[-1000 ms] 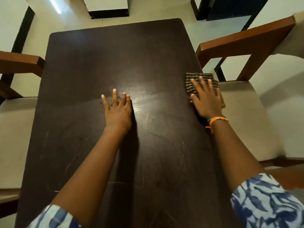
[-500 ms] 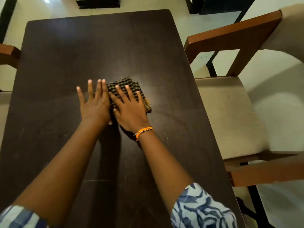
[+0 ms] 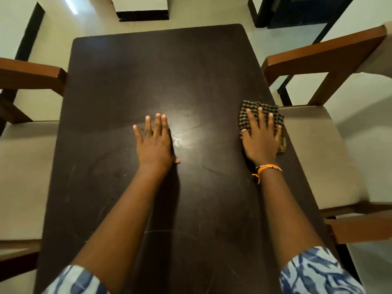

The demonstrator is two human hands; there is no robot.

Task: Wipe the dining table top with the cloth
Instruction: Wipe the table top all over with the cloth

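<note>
Lying under the right hand [image 3: 261,138]: the cloth [image 3: 246,109].

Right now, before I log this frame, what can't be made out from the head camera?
- Middle of the checked cloth: covered by the right hand pressing on it.
- Table near edge: cut off by the bottom of the frame, behind both arms.
- Table surface under the flat left hand: hidden by the hand.
- Both chairs, left chair and right chair: cut off at the frame sides.
</note>
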